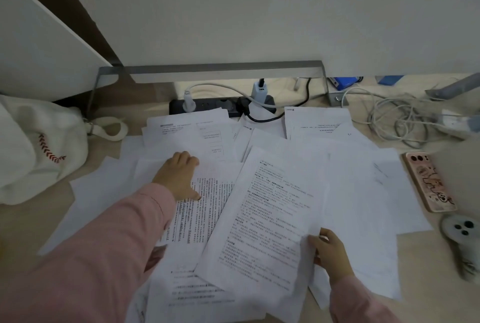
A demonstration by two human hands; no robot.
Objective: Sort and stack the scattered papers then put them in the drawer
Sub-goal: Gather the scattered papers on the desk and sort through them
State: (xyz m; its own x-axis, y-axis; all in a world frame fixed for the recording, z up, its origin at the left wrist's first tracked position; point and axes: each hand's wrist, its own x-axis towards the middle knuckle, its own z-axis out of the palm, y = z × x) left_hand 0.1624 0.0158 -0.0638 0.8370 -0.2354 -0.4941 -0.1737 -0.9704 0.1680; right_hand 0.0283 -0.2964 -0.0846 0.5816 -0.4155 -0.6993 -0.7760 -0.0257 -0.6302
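Scattered papers (363, 193) cover the worktop (33, 224). Your right hand (330, 252) pinches the near edge of a tilted printed sheet (265, 219). Your left hand (180, 174) rests on sheets just beside it, fingers bent; whether it grips is unclear.

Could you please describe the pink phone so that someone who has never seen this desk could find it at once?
Start at the desk and go to the right edge of the spread papers. The pink phone lies there face down, below the tangled cables. Its cartoon-printed pink case marks it out.
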